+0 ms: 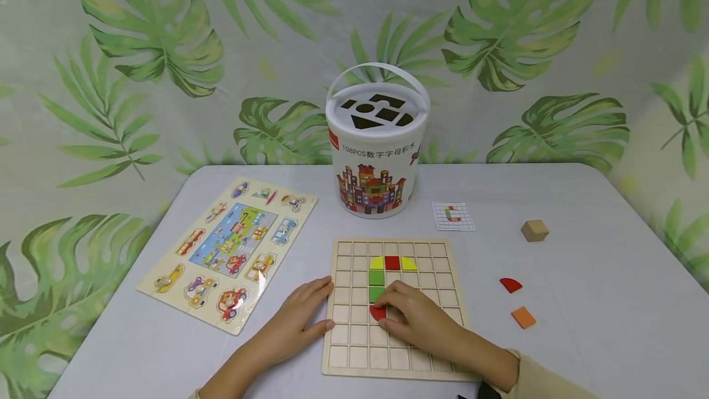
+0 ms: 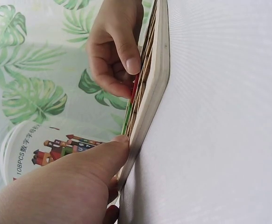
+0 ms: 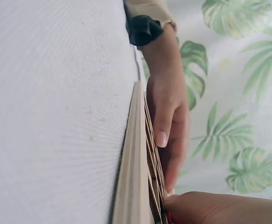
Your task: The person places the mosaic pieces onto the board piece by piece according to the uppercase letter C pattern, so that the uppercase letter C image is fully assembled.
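Observation:
A wooden grid board (image 1: 350, 356) lies on the table. Set in its squares are a yellow quarter-circle tile (image 1: 377, 262), a red square tile (image 1: 392, 263), another yellow quarter-circle tile (image 1: 408, 263) and two green square tiles (image 1: 376, 278). My right hand (image 1: 423, 319) pinches a red quarter-circle tile (image 1: 377, 313) between thumb and fingertips, at the square just below the green ones. In the left wrist view this red tile (image 2: 135, 87) shows edge-on at the board's surface. My left hand (image 1: 296, 319) rests against the board's left edge, its fingers loosely extended.
To the right lie a red quarter-circle tile (image 1: 511, 285), an orange square tile (image 1: 523, 318) and a wooden cube (image 1: 535, 230). A pattern card (image 1: 453, 216) lies behind the board, near a white bucket (image 1: 376, 159). A vehicle puzzle board (image 1: 227, 251) is at the left.

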The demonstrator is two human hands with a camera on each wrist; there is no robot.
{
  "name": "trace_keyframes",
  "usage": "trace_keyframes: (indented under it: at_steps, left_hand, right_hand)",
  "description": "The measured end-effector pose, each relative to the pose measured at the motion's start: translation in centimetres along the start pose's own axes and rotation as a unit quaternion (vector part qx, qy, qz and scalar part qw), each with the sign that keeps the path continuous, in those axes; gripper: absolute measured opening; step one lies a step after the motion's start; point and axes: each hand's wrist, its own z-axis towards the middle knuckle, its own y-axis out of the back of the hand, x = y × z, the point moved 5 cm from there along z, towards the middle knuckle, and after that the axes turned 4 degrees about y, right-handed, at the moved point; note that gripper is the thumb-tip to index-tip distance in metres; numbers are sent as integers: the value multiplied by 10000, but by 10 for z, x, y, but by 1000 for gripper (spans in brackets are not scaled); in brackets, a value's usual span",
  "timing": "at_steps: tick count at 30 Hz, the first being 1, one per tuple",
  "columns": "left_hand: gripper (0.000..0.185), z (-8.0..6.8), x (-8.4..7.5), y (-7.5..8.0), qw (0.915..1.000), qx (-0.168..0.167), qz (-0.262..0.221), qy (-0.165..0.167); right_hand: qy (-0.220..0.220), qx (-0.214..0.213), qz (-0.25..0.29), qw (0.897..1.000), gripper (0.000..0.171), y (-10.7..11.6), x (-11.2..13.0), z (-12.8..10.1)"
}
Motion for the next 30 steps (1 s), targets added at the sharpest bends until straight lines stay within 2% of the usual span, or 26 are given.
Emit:
trace_keyframes:
  at_steps: [6,10,13,16,19,23,30]
  left_hand:
    - [63,0,0,0,10000,2,-31,27]
    - [63,-1,0,-1,10000,26,-62,54]
    - [63,-1,0,-1,10000,33,-75,56]
    - [63,-1,0,0,10000,31,-58,55]
    - [63,-1,0,0,10000,30,-49,59]
    - [63,0,0,0,10000,39,-46,66]
    - [63,0,1,0,10000,47,-54,54]
  right_hand:
    - [-252,334,111,9991,26,3,0,-2]
    - [-556,486,215,9970,34,17,1,-8]
    - [-634,207,-24,9978,37,34,2,-17]
    - [-513,-291,-414,9974,39,54,2,-30]
    - [-345,-770,-801,9932,42,71,-2,-47]
    - [-362,-1216,-1055,9863,46,89,-11,-73]
    - [-1180,-1469,-1005,9769,46,105,-37,-117]
